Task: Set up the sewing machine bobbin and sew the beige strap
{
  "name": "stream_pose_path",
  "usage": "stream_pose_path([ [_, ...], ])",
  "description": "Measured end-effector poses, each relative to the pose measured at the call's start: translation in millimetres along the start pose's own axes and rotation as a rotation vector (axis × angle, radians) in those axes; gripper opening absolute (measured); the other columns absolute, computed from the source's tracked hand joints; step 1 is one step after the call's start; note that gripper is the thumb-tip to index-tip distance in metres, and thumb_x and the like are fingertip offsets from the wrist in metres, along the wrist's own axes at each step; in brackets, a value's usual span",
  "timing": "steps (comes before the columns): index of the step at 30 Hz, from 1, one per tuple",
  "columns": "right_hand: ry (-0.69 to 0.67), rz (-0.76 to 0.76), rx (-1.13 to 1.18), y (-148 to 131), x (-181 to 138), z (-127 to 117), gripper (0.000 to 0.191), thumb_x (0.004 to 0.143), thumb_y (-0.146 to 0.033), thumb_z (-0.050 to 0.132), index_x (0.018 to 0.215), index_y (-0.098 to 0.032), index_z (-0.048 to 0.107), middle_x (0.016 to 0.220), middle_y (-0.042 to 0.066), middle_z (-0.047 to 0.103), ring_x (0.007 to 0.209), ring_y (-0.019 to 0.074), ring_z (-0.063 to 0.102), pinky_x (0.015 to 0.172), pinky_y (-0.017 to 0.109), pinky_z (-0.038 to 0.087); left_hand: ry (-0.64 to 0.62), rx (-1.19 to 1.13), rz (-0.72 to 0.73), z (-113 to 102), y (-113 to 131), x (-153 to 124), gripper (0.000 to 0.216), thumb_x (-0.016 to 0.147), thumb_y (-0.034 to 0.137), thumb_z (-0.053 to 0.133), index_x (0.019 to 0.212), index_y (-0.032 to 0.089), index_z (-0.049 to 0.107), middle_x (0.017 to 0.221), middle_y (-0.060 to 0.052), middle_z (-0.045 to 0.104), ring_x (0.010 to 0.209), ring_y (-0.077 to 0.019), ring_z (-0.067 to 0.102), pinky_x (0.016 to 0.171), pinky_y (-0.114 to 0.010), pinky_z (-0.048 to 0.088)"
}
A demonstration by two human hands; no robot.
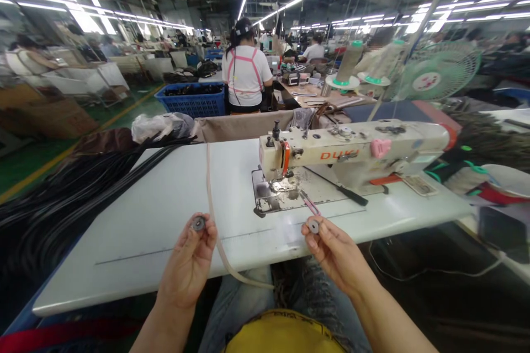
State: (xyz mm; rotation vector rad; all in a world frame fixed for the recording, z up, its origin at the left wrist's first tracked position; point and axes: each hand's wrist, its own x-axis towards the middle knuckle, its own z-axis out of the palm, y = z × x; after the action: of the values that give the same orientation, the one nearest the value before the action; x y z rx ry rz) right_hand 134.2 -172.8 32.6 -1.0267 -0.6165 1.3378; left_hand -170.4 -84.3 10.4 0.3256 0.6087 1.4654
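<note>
Head view: small, round, metallic-grey discs point(199, 224) point(313, 226) in the pinch of both hands point(190, 259) point(333, 242)

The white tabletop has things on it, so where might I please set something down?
The widest bare patch lies beyond the left hand, between black strips and a pale strip; a narrower one lies between that strip and the sewing machine. It is crowded beside the machine, where a pink tool and a black-handled tool lie.
</note>
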Motion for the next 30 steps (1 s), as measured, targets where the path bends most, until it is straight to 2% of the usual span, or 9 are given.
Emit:
stream_pose_path([
  [1,0.01,-0.007,-0.014,-1.3,1.0,-0.8,0.045,0.08,-0.058,0.086,0.098,-0.02,0.071,0.092,0.005,0.066,0.07,0.0117,0.051,0.067,0.026,0.049,0.018,-0.034,0.018,1.5,2.6,2.2,0.018,0.093,0.007,0.066,0.107,0.011,0.076,0.107,-0.01,0.077,0.093,-0.0157,0.075,0.088,-0.022,0.065],
  [3,0.025,-0.014,-0.059,-3.7,2.4,-4.1,0.047,0.08,-0.06,0.085,0.099,-0.019,0.071,0.089,0.005,0.065,0.066,0.0116,0.048,0.064,0.026,0.047,0.079,-0.069,0.057,3.4,7.9,7.0,0.028,0.099,0.004,0.049,0.104,0.011,0.076,0.105,-0.009,0.077,0.094,-0.0137,0.074,0.088,-0.021,0.065],
  [5,0.027,-0.027,-0.125,-4.9,2.8,-8.4,0.047,0.08,-0.06,0.084,0.1,-0.02,0.071,0.085,0.004,0.063,0.066,0.0122,0.048,0.063,0.026,0.045,0.128,-0.028,0.067,4.0,10.2,9.3,0.031,0.1,0.003,0.046,0.104,0.011,0.076,0.105,-0.01,0.077,0.094,-0.0135,0.074,0.088,-0.022,0.065],
  [8,0.012,-0.084,-0.291,-4.0,1.7,-11.1,0.046,0.078,-0.059,0.086,0.102,-0.021,0.073,0.081,0.002,0.061,0.071,0.0141,0.051,0.065,0.026,0.044,0.069,0.103,-0.01,5.5,2.8,3.2,0.02,0.094,0.008,0.064,0.109,0.012,0.076,0.109,-0.01,0.077,0.096,-0.0159,0.075,0.091,-0.025,0.065],
  [13,-0.017,-0.203,-0.517,-1.2,-0.9,0.2,0.043,0.078,-0.055,0.086,0.104,-0.023,0.076,0.077,0.0,0.056,0.075,0.0174,0.052,0.073,0.031,0.049,-0.095,0.273,-0.231,17.0,-24.9,-19.8,0.041,0.075,0.022,0.092,0.113,0.017,0.078,0.11,-0.009,0.077,0.097,-0.0166,0.074,0.092,-0.024,0.063],
  [17,-0.064,-0.195,-0.531,1.0,-2.2,7.9,0.039,0.081,-0.052,0.083,0.108,-0.024,0.076,0.083,0.002,0.062,0.079,0.0187,0.057,0.078,0.033,0.051,-0.199,0.352,-0.33,28.9,-40.2,-31.2,0.037,0.071,0.026,0.096,0.105,0.017,0.081,0.106,-0.007,0.076,0.096,-0.0137,0.071,0.096,-0.022,0.059],
  [22,-0.09,-0.195,-0.512,5.7,-3.9,7.6,0.035,0.084,-0.048,0.082,0.11,-0.025,0.077,0.088,0.003,0.066,0.082,0.019,0.06,0.079,0.031,0.052,-0.312,0.405,-0.378,36.7,-50.5,-36.0,0.035,0.075,0.031,0.094,0.106,0.019,0.083,0.105,-0.008,0.077,0.094,-0.0135,0.07,0.095,-0.024,0.057],
  [26,-0.113,-0.297,-0.61,4.6,-5.6,10.4,0.032,0.086,-0.048,0.081,0.108,-0.026,0.079,0.087,0.004,0.068,0.08,0.0199,0.061,0.078,0.032,0.054,-0.327,0.407,-0.418,37.7,-57.0,-37.9,0.038,0.075,0.035,0.093,0.108,0.019,0.083,0.1,-0.009,0.078,0.086,-0.0151,0.071,0.085,-0.026,0.058],
  [30,-0.174,-0.438,-0.791,-2.3,-8.0,18.7,0.027,0.09,-0.045,0.077,0.11,-0.027,0.08,0.079,0.004,0.066,0.074,0.0198,0.061,0.073,0.033,0.053,-0.355,0.396,-0.435,38.9,-60.4,-39.8,0.04,0.076,0.034,0.092,0.111,0.019,0.082,0.105,-0.01,0.079,0.089,-0.0167,0.072,0.084,-0.027,0.058],
])
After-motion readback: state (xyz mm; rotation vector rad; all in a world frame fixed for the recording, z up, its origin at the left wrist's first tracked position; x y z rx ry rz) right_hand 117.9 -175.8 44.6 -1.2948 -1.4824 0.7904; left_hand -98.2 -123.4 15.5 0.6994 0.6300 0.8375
